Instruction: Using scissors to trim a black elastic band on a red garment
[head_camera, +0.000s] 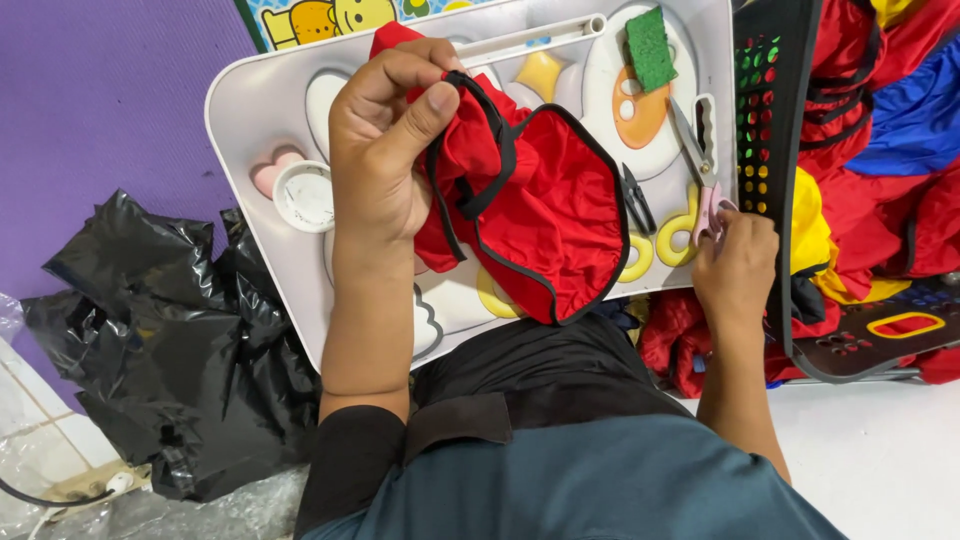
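Left hand (385, 150) pinches red garment (530, 200) by its black trim, frame centre | right hand (735, 265) closes on pink-handled scissors (700, 175), right of lap tray (250, 110) | keep trim taut, blades away from fingers.

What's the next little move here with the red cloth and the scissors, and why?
Probably lift the pink-handled scissors off the white tray toward the red cloth. The right hand has its fingers at the handles while the blades lie flat, and the left hand holds the black-edged cloth up, pinched at its trim.
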